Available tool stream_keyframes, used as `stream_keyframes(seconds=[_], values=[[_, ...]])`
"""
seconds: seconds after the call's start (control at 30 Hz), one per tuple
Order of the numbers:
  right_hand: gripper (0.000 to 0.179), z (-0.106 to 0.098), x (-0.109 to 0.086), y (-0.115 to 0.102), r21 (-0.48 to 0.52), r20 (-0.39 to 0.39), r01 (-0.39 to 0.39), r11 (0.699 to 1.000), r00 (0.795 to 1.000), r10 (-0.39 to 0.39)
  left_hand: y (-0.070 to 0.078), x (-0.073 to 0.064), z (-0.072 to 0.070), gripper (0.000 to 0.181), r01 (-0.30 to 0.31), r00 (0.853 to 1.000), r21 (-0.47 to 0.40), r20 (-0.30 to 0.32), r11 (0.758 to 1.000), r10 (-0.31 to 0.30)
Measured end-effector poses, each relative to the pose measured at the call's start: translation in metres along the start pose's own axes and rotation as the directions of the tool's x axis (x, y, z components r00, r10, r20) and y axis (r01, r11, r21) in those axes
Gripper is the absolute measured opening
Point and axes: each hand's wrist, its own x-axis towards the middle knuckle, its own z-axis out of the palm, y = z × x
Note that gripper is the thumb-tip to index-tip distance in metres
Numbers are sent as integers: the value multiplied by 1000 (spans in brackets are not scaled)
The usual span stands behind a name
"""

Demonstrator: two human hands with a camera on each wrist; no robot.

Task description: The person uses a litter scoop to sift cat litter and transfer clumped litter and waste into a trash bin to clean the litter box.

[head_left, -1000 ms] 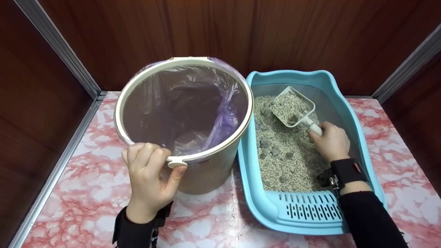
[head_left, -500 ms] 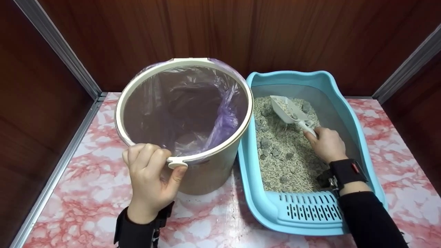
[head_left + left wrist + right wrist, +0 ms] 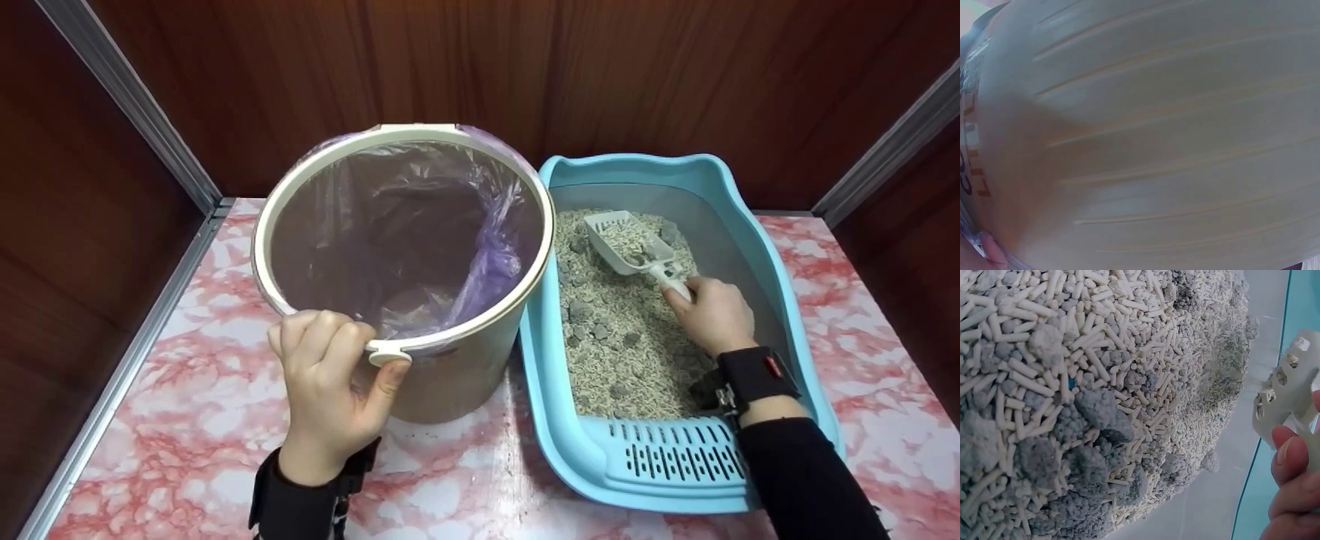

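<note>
My right hand (image 3: 716,315) grips the handle of a white slotted litter scoop (image 3: 616,238), which holds pellet litter above the far part of a blue litter box (image 3: 541,420). In the right wrist view, fingers (image 3: 1292,467) curl round the handle, and part of the scoop (image 3: 1286,396) shows at the right edge. Pale pellets with grey clumps (image 3: 1072,461) fill that view. On the left, my left hand (image 3: 326,375) grips the near rim of a round trash bin (image 3: 450,382), fingers over the rim, thumb at its tab. The left wrist view is filled by the bin's ribbed wall (image 3: 1174,129).
A thin purple bag (image 3: 491,259) lines the bin, whose rim overlaps the litter box's left edge in the head view. The litter box has a perforated front step (image 3: 679,450). Both stand on a red-and-white marbled surface (image 3: 180,420), with brown wooden panels (image 3: 465,67) behind.
The right hand has tilted the scoop and brought it slightly left; the scoop now carries less litter than a second ago. The left hand has kept its hold on the bin rim.
</note>
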Motion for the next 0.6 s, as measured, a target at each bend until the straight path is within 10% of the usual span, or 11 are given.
stream_keyframes(seconds=[0.6], values=[[29, -1, 0, -1, 17, -83, -8, 1000, 996, 10, -1, -1, 1, 53, -1, 1000, -3, -11, 1000, 1]])
